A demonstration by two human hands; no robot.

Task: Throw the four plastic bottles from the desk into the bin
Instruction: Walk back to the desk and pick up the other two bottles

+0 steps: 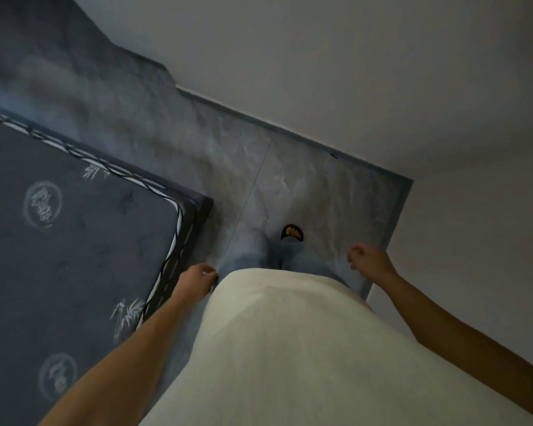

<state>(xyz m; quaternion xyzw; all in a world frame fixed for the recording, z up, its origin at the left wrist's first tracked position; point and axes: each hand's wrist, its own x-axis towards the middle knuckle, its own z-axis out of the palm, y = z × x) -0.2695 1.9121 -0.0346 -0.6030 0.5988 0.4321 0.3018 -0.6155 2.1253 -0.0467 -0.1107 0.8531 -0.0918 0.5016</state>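
Note:
No bottle, desk or bin is in view. I look straight down at my own body, a pale shirt and blue trousers. My left hand (197, 279) hangs beside my left hip, fingers curled loosely with nothing in them. My right hand (368, 258) hangs out to the right of my leg, fingers curled in as well, holding nothing. The picture is blurred.
A mattress (65, 241) with a dark patterned cover fills the left, its corner close to my left hand. Grey marbled floor tiles (228, 161) run ahead between the mattress and a white wall (382, 72). One foot in a black sandal (292, 232) is forward.

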